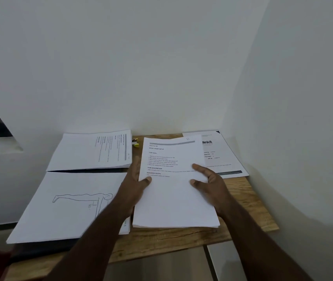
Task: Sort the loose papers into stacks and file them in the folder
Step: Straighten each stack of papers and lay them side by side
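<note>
2 hands [135, 179] [208, 179] around paper stack [173, 199]

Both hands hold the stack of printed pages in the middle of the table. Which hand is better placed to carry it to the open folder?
Probably the left hand. It grips the stack of printed pages on the edge facing the open folder, which lies left. The right hand is on the far side.
</note>
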